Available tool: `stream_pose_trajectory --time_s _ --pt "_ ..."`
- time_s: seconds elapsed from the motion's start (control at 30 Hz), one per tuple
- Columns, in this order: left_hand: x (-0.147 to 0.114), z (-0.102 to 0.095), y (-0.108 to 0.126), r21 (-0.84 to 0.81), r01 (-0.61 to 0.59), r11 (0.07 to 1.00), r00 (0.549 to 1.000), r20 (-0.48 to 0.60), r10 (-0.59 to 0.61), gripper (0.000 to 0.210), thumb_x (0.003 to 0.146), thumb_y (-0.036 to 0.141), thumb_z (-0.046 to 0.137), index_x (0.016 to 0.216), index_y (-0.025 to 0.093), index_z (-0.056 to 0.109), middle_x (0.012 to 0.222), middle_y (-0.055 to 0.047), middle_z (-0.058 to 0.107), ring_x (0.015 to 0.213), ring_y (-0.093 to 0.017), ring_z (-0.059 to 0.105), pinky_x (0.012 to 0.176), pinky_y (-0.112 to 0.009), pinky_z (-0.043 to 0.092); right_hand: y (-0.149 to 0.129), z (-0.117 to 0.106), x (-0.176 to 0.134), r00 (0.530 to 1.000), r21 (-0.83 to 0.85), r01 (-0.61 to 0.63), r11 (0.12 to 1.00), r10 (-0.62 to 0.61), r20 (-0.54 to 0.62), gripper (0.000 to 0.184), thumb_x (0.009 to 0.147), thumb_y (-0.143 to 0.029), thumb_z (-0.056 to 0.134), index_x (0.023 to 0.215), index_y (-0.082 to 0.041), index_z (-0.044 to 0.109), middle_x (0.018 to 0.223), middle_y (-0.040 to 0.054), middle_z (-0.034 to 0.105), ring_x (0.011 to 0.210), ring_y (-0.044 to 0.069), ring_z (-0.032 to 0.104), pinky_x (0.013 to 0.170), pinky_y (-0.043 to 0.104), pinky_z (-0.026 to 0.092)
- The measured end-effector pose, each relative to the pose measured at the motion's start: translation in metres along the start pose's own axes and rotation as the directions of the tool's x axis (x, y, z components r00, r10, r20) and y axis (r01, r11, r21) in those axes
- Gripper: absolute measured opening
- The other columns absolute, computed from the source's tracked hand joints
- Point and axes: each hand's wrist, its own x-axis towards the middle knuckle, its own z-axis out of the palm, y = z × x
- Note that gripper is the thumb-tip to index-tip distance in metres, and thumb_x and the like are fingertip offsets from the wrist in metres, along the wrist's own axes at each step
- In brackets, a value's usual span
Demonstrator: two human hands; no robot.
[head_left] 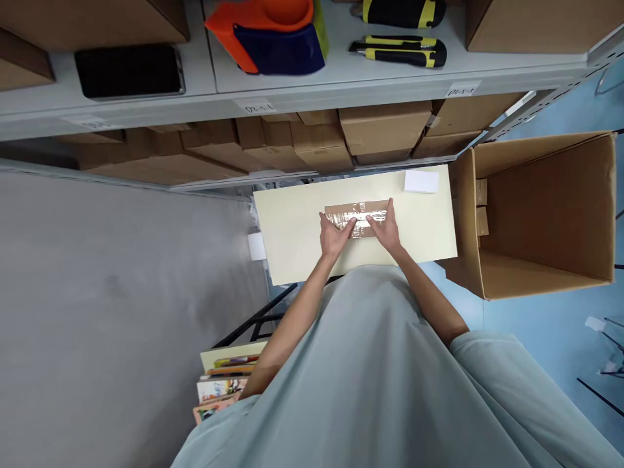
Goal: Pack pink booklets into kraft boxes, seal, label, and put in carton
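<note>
A small brown cardboard parcel point(361, 208), with shiny clear tape across its top, lies on the cream tabletop point(292, 227). My left hand point(334, 235) grips its left end, thumb on the top face and fingers along the side. At the opposite end my right hand point(387, 229) holds it the same way, thumb on the tape. The undersides of my fingers are hidden. Just beyond my right hand, near the table's far edge, sits a white stack of labels or paper point(421, 181).
A large open carton point(546, 273) stands right of the table, with small boxes point(481, 221) inside. Ahead, a shelf point(390, 71) carries an orange and blue tape dispenser point(277, 39), utility knives point(404, 52) and a phone point(129, 71). Books point(227, 387) are at lower left.
</note>
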Motion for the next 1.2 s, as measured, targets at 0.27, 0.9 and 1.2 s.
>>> stream_pose_trajectory --time_s 0.27,0.9,1.2 --pt "0.001 0.01 0.0 0.018 -0.003 1.0 0.999 -0.052 0.004 0.115 0.091 0.079 0.074 0.174 0.013 0.03 0.166 -0.027 0.056 0.152 -0.043 0.059 0.124 -0.055 0.051 0.003 -0.009 0.002 0.988 -0.153 0.073 0.986 -0.051 0.145 0.097 0.109 -0.077 0.04 0.18 -0.015 0.02 0.174 0.02 0.05 0.157 0.026 0.053 0.128 0.042 0.046" --pt "0.002 -0.038 -0.009 -0.304 -0.079 0.949 0.996 0.014 0.087 0.052 0.109 0.056 0.054 0.134 0.016 0.077 0.135 -0.015 0.081 0.126 -0.03 0.074 0.114 -0.043 0.055 0.027 -0.03 0.01 0.995 0.201 0.097 0.975 -0.091 -0.042 0.082 0.1 -0.086 0.045 0.139 -0.018 0.068 0.137 0.0189 0.078 0.127 0.034 0.072 0.116 0.053 0.057" --pt "-0.046 -0.04 -0.021 -0.477 -0.118 0.871 0.991 -0.005 0.131 0.034 0.11 0.048 0.056 0.13 0.021 0.065 0.142 -0.014 0.078 0.125 -0.024 0.077 0.111 -0.038 0.057 0.031 -0.036 -0.031 0.96 0.319 0.236 0.918 -0.171 -0.22 0.054 0.092 -0.074 0.074 0.111 -0.028 0.051 0.159 0.0188 0.063 0.146 0.028 0.064 0.123 0.055 0.055"
